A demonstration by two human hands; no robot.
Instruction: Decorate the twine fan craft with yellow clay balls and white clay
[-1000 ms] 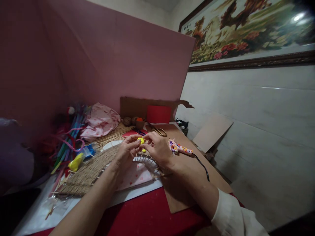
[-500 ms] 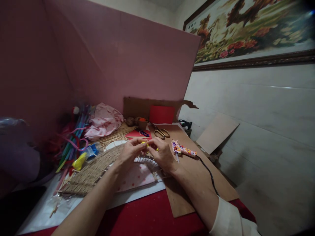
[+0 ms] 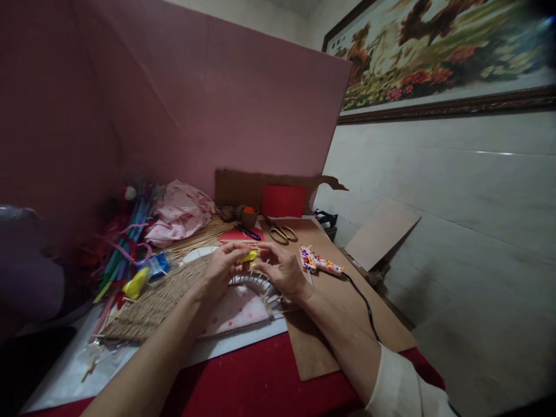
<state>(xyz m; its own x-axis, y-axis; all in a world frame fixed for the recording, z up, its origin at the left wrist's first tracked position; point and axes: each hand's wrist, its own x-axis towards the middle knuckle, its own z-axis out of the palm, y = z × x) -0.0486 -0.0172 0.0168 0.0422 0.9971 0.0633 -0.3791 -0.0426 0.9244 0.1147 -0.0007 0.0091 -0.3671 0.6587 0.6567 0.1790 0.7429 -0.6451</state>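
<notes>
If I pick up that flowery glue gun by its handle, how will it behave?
The glue gun looks rigid, probably light plastic. Its black cord trails off the cardboard sheet, so it would likely drag or tug. Lying flat, it seems unlikely to roll.

We reach both forearms out from the near edge toward the middle of the scene, where our hands meet. Our bare left arm runs up from the near left, and our left hand curls inward with thumb and fingertips pinched together. Our right arm comes in from the near right, its wrist bare beyond a rolled cream sleeve. Our right hand lies palm down, fingers bent and loosely spread, with its fingertips pointing left and almost touching those of the left hand.
</notes>
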